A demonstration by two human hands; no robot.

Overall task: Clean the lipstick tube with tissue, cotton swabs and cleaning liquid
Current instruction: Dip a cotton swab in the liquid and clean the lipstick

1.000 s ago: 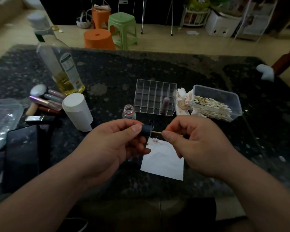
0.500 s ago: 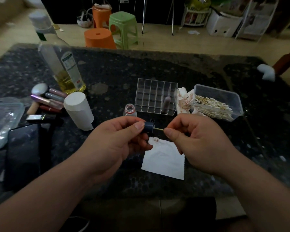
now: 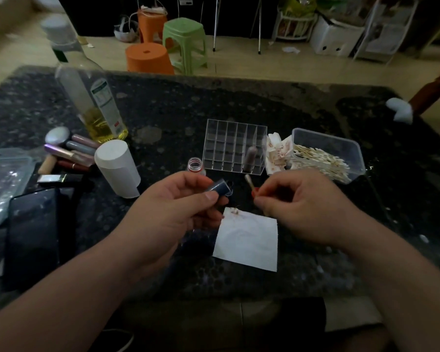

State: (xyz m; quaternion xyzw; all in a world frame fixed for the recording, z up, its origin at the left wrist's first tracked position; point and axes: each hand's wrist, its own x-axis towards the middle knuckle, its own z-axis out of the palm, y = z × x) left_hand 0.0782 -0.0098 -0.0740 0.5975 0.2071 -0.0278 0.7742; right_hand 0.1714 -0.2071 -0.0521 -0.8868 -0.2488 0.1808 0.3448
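Observation:
My left hand (image 3: 178, 212) grips a dark blue lipstick tube (image 3: 220, 188) between thumb and fingers, its open end pointing right. My right hand (image 3: 302, 207) pinches a cotton swab (image 3: 249, 182), whose stained tip points up and to the left, clear of the tube. A white tissue (image 3: 248, 240) with reddish smears at its top corner lies on the dark table below both hands. A small open clear bottle (image 3: 195, 165) stands just behind my left hand.
A clear box of cotton swabs (image 3: 328, 154) and crumpled used tissues (image 3: 276, 154) sit at the right. A clear compartment organiser (image 3: 234, 144) holds one lipstick. At the left are a white cylinder (image 3: 117, 167), an oil bottle (image 3: 94, 102), several lipsticks (image 3: 69, 154) and a phone (image 3: 33, 232).
The swab was inside the tube's opening; my right hand has pulled it out and turned its tip upward. The left hand keeps hold of the tube.

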